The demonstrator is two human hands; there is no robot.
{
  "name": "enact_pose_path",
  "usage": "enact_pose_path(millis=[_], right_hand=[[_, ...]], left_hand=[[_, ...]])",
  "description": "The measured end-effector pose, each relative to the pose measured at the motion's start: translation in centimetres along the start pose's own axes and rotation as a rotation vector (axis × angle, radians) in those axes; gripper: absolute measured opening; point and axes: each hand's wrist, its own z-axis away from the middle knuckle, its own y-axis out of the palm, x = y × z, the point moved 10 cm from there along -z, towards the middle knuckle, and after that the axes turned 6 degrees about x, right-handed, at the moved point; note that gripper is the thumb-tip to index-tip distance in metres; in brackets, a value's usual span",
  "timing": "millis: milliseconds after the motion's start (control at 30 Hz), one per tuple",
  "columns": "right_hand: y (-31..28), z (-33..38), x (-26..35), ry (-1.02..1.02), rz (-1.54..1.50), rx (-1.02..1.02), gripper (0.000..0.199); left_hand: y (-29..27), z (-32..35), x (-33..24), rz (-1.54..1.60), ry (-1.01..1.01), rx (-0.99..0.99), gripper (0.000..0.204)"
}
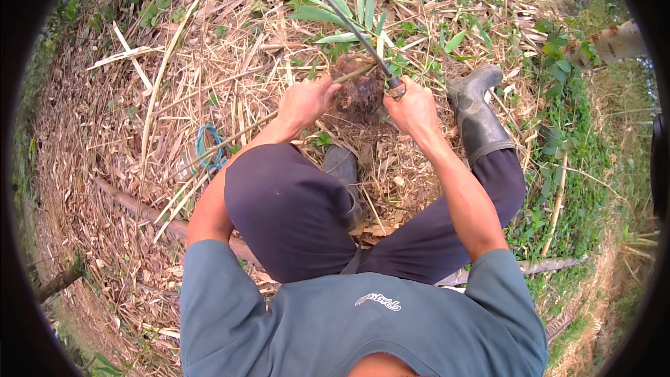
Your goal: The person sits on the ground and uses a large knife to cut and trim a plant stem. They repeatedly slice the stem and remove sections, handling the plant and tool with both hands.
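Note:
I am crouched on ground strewn with dry bamboo litter. My right hand (pixel 413 107) grips the handle of a long dark knife (pixel 363 40); its blade slants up and to the left over green leaves. My left hand (pixel 306 98) is closed on a thin bamboo stem (pixel 244 129) that runs down-left across the litter. Between both hands sits a dark, hairy root clump (pixel 359 91), touching or very near the fingers.
A dark rubber boot (pixel 478 115) stands at the right, another boot toe (pixel 342 164) below the clump. A blue-green cord loop (pixel 207 145) lies at the left. A fallen bamboo pole (pixel 139 206) crosses the lower left. Green weeds (pixel 565 167) border the right.

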Motion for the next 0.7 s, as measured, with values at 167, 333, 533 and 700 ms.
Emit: enact_pose_path(millis=[167,333,533,700], right_hand=[[-0.6,-0.2,1.2,0.028,-0.077,0.129,0.025],[0.5,0.0,-0.9,-0.075,-0.112,0.031,0.025],[-0.3,0.3,1.1,-0.051,-0.01,0.059,0.025],[-1.9,1.5,2.9,0.158,-0.075,0.235,0.026]], left_hand=[[-0.2,0.5,0.7,0.042,-0.038,0.034,0.039],[0.8,0.4,0.4,0.173,-0.068,0.092,0.041],[0.7,0.8,0.8,0.228,-0.025,0.078,0.042],[-0.2,2.0,-0.3,-0.053,-0.012,0.007,0.041]])
